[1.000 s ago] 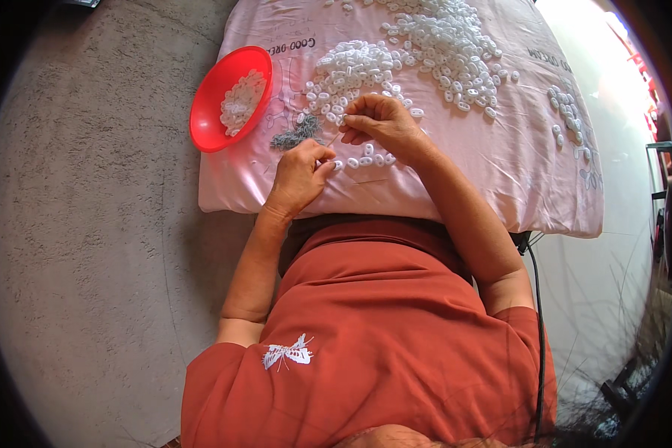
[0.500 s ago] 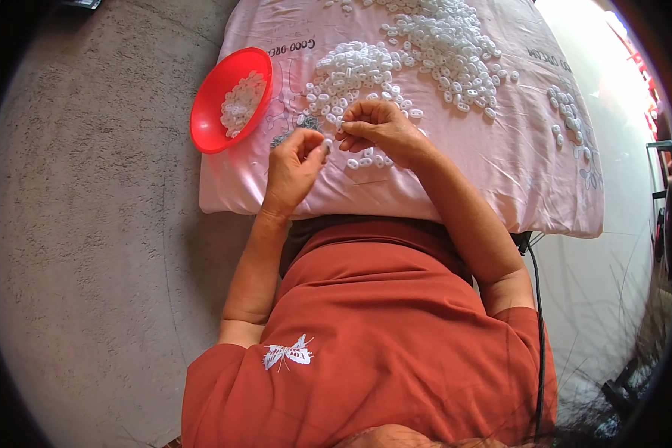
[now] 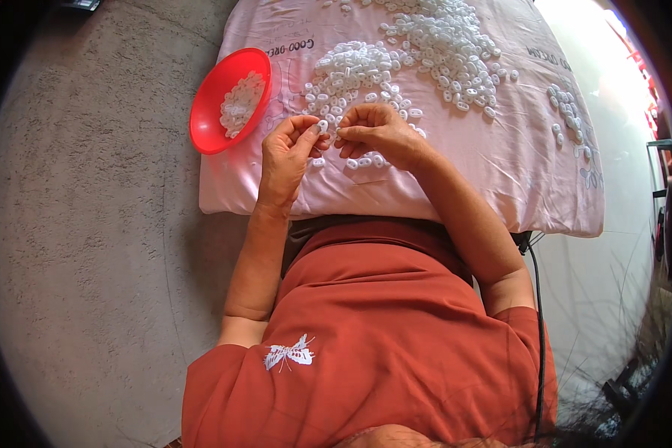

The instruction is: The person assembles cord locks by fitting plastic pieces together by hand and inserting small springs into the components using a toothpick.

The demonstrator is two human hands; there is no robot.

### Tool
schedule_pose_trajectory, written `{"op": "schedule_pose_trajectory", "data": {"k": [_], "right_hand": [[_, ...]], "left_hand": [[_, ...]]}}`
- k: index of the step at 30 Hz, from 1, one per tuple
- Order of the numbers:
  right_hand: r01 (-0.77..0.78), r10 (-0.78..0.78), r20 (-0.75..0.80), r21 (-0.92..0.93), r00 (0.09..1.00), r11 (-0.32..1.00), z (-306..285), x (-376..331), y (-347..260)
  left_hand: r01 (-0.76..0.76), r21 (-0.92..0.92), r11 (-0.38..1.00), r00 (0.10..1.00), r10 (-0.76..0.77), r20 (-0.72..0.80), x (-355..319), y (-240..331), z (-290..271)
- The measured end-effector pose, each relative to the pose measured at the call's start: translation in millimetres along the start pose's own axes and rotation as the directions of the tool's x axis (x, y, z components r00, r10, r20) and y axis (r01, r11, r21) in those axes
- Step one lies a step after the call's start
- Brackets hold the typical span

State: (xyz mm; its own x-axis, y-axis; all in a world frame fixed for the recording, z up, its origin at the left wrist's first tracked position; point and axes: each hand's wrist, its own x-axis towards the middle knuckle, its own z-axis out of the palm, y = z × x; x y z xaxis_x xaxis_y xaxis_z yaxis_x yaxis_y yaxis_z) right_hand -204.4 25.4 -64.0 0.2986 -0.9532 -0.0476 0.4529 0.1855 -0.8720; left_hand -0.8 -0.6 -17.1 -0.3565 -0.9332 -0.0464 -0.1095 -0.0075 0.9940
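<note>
My left hand point(image 3: 285, 160) pinches a small white oval plastic piece point(image 3: 322, 126) with holes in it between thumb and forefinger. Close beside it, my right hand point(image 3: 384, 136) has thumb and forefinger pressed together; whatever lies between those tips is too small to make out. Just beyond both hands lies a heap of similar white oval pieces point(image 3: 356, 66) on a pink printed cloth point(image 3: 455, 160). A short row of these pieces point(image 3: 366, 161) sits on the cloth under my right hand, partly covered by it.
At the cloth's left edge a red bowl point(image 3: 205, 123) stands tilted, with whitish small parts point(image 3: 242, 103) inside. A larger heap of white pieces point(image 3: 455, 56) spreads at the back, and a small group point(image 3: 565, 112) lies far right. A black cable point(image 3: 539, 328) hangs at my right side.
My left hand has moved up and slightly away from me, bringing its white piece level with my right fingertips. My right hand has hardly moved.
</note>
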Motion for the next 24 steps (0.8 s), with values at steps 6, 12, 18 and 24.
{"op": "schedule_pose_trajectory", "data": {"k": [6,12,18,24], "right_hand": [[-0.005,0.005,0.001,0.007,1.000,1.000,0.3,0.1,0.1],[-0.018,0.018,-0.011,0.003,1.000,1.000,1.5,0.0,-0.8],[-0.024,0.024,-0.014,0.000,1.000,1.000,0.5,0.3,0.8],[-0.033,0.033,-0.017,-0.003,0.999,0.999,0.2,0.5,1.1]], "left_hand": [[-0.008,0.035,0.999,1.000,0.008,0.007,-0.4,1.0,1.6],[-0.002,0.003,1.000,1.000,0.002,0.009,-1.0,-0.6,1.6],[-0.007,0.059,0.998,1.000,0.007,0.000,-1.9,0.0,4.1],[0.002,0.032,0.999,1.000,-0.002,0.004,-1.8,-1.1,4.3]]}}
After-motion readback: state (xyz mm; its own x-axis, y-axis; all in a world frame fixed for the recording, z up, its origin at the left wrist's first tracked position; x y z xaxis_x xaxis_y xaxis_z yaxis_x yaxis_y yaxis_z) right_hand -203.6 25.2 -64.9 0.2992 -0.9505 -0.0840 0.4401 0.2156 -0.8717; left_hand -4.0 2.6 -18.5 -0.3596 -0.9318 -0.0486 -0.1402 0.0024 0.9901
